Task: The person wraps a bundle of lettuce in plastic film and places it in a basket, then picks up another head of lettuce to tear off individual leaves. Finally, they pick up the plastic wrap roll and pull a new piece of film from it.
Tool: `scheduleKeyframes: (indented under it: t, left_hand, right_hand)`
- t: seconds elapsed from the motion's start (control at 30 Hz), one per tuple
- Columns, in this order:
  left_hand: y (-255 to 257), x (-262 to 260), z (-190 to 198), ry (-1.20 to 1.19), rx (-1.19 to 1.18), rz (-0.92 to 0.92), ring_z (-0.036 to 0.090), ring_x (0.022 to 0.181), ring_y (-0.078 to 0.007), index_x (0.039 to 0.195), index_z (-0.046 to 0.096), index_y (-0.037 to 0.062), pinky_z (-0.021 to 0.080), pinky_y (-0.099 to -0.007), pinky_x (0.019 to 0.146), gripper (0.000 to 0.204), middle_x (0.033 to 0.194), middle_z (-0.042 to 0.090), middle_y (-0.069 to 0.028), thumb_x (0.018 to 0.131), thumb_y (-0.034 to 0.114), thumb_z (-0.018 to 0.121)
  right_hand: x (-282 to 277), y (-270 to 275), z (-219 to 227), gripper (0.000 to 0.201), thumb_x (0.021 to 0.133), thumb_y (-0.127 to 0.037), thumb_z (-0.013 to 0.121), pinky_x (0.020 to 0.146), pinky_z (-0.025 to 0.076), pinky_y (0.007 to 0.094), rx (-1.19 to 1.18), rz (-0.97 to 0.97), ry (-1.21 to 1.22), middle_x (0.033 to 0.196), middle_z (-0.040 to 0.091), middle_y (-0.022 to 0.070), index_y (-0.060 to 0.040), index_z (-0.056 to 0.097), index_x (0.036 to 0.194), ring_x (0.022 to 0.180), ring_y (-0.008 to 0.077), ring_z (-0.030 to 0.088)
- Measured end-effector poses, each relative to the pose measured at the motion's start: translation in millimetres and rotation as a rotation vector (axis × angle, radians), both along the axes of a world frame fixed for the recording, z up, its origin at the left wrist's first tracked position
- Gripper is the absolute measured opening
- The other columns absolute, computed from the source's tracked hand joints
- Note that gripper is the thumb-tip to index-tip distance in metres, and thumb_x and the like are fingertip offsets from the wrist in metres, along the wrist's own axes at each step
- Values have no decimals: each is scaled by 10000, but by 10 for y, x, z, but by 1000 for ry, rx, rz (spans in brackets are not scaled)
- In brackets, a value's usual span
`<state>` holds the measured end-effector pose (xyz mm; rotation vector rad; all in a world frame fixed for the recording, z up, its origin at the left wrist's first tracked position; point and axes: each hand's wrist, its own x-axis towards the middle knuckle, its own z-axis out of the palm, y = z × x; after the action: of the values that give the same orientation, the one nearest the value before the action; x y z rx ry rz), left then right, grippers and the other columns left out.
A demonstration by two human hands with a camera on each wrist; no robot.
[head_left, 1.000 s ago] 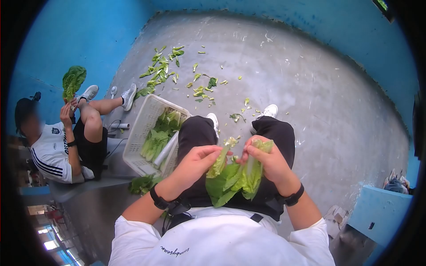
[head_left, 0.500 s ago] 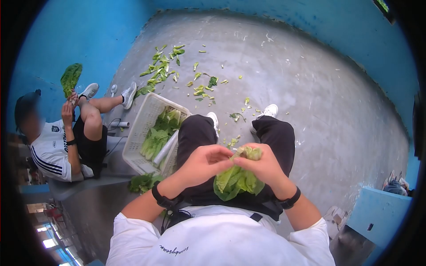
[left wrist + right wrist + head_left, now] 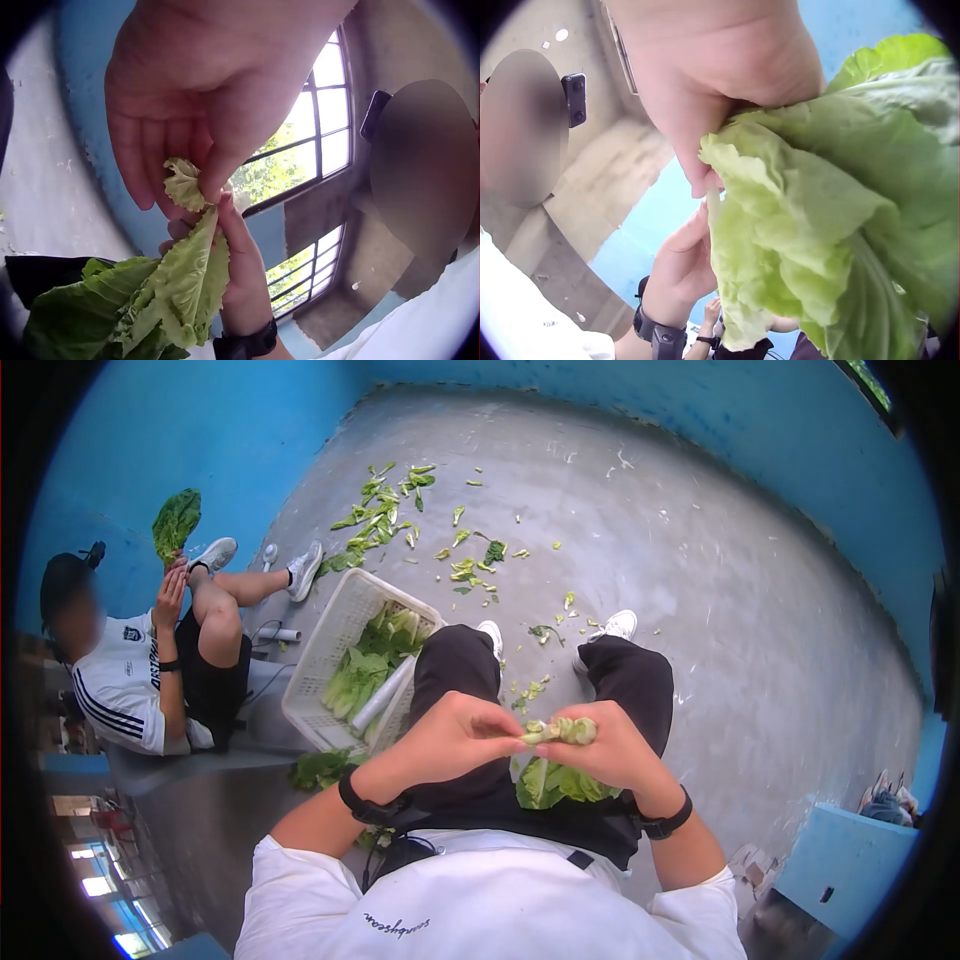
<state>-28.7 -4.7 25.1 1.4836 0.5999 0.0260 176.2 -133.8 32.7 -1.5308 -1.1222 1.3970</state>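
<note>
Over the lap, my right hand [image 3: 612, 748] grips a lettuce [image 3: 560, 788] near its pale stem end [image 3: 575, 730], and the broad green leaves hang below the palm. My left hand [image 3: 450, 735] meets it from the other side. Thumb and fingers there pinch a small pale lettuce leaf [image 3: 182, 185] at the stem end, the two hands' fingertips close together. In the right wrist view the crinkled leaves of the lettuce [image 3: 780, 232] spread out under the right hand and hide some of its fingers.
To the left stands a white plastic crate [image 3: 315, 690] holding lettuce [image 3: 352, 685] and a white tube [image 3: 382, 695]. Trimmed leaves [image 3: 375, 520] lie scattered over the grey floor [image 3: 640, 510]. Another person [image 3: 125, 680] sits at the left, holding up a leafy lettuce [image 3: 177, 525].
The lettuce has been turned so its stem end points at the left hand. The piece the left hand held one second ago is gone from it. The view has shifted slightly.
</note>
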Motion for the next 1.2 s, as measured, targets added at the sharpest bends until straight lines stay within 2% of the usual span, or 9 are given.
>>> scheduleKeyframes:
  t: [0.27,0.4,0.5,0.6,0.7,0.83,0.97,1.07,1.2]
  left_hand:
    - [130,-79,189,43,63,-170,671,790,-92,946,727,-55,536,-240,744,111,827,730,-60,891,41,717]
    - [326,-272,129,7,-173,3,683,817,-116,966,717,-54,559,-260,777,127,868,729,-77,921,65,710]
    - [340,-271,143,-57,-284,147,703,826,-147,946,711,-52,574,-280,777,85,874,728,-100,909,24,706]
    - [236,-202,29,-104,-334,131,700,839,-156,1015,682,-41,572,-293,792,136,911,715,-91,935,67,696]
    - [86,-92,-26,-129,-333,147,693,849,-146,1038,647,-24,568,-296,803,141,924,696,-68,956,87,677]
    - [-21,-21,-81,-172,-367,142,683,864,-132,1052,615,-3,560,-294,805,130,924,672,-42,976,96,652]
    - [-95,-15,-159,-201,-395,172,651,888,-109,1084,610,-9,531,-276,823,147,968,670,-41,987,98,638]
    - [-193,33,-217,-190,-361,121,645,896,-102,1099,609,-12,527,-277,840,162,977,667,-36,992,107,634]
    - [-289,109,-222,-211,-431,133,641,891,-115,1078,617,-7,506,-274,822,148,953,659,-34,994,114,627]
  right_hand:
    - [62,-11,21,188,849,-168,784,641,485,304,34,180,-70,702,645,80,-6,717,916,629,134,555]
    - [241,-75,6,159,871,-151,756,686,495,309,-27,184,-67,768,677,86,-2,708,897,678,137,584]
    - [313,-97,-109,125,906,-117,712,768,506,297,123,129,85,854,701,78,6,693,894,799,148,646]
    - [269,-62,-86,75,937,-67,657,868,521,320,83,46,267,909,699,83,8,662,931,952,196,688]
    - [209,-107,-239,47,954,-40,612,915,536,361,107,-127,569,899,700,103,2,629,968,1023,238,693]
    - [144,-98,-312,64,970,-55,587,929,545,396,126,-173,775,968,700,122,-13,601,1016,1038,251,691]
    - [127,-138,-419,57,966,-69,600,954,538,396,111,-171,795,902,658,71,-30,591,1007,904,181,670]
    - [72,-142,-481,56,960,-72,616,947,540,379,166,-258,866,853,621,39,-37,584,989,833,139,640]
    - [38,-127,-475,66,952,-64,634,890,556,340,152,-322,712,835,606,17,-37,581,983,796,113,622]
